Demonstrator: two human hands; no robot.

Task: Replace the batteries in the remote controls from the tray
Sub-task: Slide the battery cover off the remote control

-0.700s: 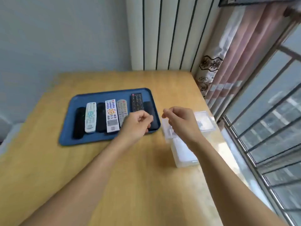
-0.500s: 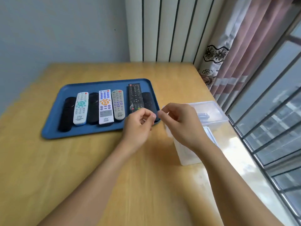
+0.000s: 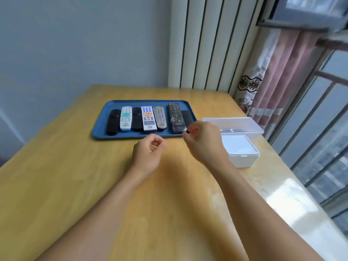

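so the seven remotes lie side by side on the blue tray toward the far edge of the table, long axes running away from the person, near ends at the tray's front rim. the right hand hovers at the tray's front right corner, fingers curled; whether it pinches anything i cannot tell. nearest it are the long black remote and the short black remote. the left hand floats just in front of the tray's rim, loosely curled, holding nothing visible. a clear box and a lidded box sit along the right edge; bare wood lies in front
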